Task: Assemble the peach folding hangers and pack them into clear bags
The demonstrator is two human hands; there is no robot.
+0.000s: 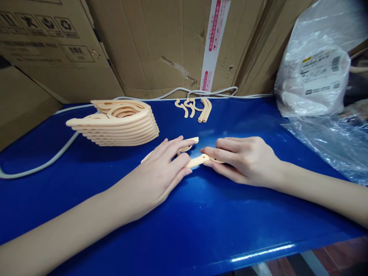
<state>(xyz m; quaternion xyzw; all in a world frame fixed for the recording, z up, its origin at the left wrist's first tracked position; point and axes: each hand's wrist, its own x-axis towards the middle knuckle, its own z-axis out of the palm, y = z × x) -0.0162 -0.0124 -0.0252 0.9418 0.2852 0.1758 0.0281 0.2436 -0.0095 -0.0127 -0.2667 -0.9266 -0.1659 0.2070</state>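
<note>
Near the middle of the blue table (201, 218), both hands are on a cream plastic hanger (198, 161) whose parts partly show between them. My left hand (165, 165) lies over its left portion with fingers bent around it, covering much of it. A cream end sticks out past those fingertips. My right hand (244, 159) pinches the right-hand piece between thumb and fingers, where it meets the holed end of the other piece. How the two pieces join is hidden by the fingers.
A stack of several cream hangers (120, 124) stands at the left. Loose hooks (185, 107) and curved arm pieces (205, 110) lie at the back. A white cable (51, 163) runs along the left and rear. Cardboard boxes (161, 46) wall the back; clear plastic bags (313, 84) sit at right.
</note>
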